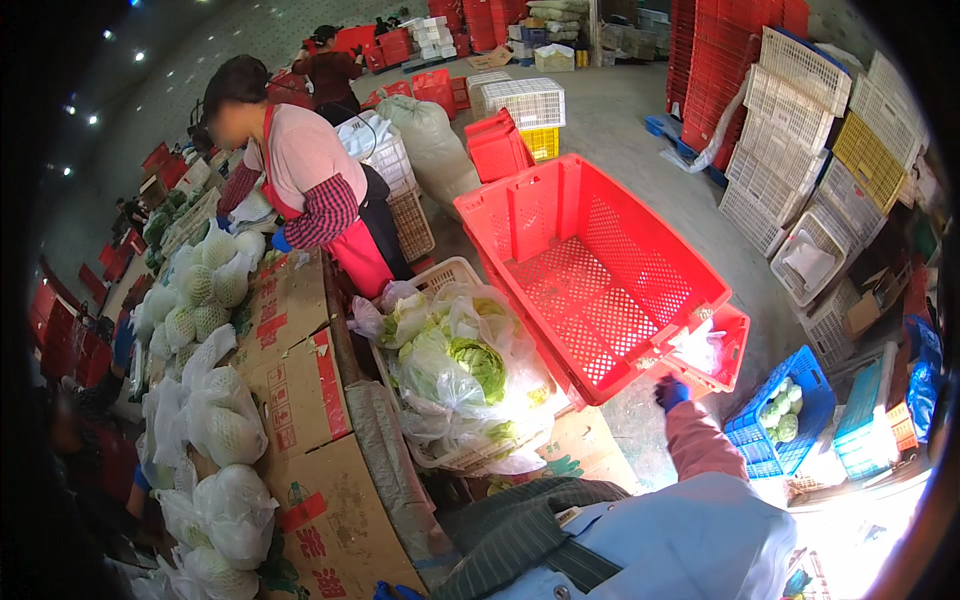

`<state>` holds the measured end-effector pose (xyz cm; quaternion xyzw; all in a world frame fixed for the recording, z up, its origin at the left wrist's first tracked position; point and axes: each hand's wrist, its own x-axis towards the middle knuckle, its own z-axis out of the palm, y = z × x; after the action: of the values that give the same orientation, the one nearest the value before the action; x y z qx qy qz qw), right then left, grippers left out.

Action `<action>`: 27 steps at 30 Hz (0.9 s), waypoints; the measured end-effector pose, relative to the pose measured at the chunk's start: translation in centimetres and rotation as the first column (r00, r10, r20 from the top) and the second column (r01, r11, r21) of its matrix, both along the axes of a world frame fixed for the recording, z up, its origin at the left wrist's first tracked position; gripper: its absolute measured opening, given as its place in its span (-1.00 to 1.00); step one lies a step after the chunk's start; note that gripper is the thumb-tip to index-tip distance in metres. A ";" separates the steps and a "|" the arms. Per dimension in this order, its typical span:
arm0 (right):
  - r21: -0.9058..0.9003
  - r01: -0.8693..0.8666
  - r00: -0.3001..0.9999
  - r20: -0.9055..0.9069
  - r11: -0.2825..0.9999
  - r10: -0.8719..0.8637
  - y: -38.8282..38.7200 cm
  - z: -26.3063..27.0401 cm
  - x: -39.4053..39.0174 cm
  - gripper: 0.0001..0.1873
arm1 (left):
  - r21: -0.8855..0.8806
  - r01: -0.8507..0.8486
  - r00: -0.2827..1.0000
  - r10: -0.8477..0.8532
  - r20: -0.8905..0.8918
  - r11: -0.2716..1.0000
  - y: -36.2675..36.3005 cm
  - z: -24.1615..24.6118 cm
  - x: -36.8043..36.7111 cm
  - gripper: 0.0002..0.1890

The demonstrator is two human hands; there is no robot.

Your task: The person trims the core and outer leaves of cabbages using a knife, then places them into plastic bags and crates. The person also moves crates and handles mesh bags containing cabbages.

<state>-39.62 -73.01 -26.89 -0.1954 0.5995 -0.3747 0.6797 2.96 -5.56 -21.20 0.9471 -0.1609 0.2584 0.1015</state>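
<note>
My right hand (672, 393), in a dark blue glove, is just off the near corner of a large red plastic crate (592, 300). Its fingers look curled, and whether they touch the crate is unclear. That crate is tilted, and its perforated floor is bare. Part of a second red crate (731, 349) shows beneath it, with clear plastic inside. Only a sliver of my left hand (397, 592), blue-gloved, appears at the bottom edge beside the cardboard-covered table (345, 517). A cream crate (457, 271) heaped with plastic-bagged lettuce (478, 367) stands between table and red crate.
Bagged, net-wrapped round produce (232, 502) lines the table. Across it, a person (315, 172) in a red apron works with blue gloves. A blue crate (799, 390) of green vegetables is at right. Stacked white crates (784, 127) and a full sack (424, 142) stand farther off.
</note>
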 end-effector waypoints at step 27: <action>-0.700 0.280 0.942 0.331 0.658 -0.048 -7.1 30.1 2.8 -0.73 | -0.173 -0.028 0.954 -0.025 -0.297 0.984 -7.0 11.1 -5.2 -0.62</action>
<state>-36.81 -80.15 3.25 -0.3416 0.3080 -0.6688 0.5841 -2.20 -12.51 -10.12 0.9627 -0.1196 0.1257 0.2076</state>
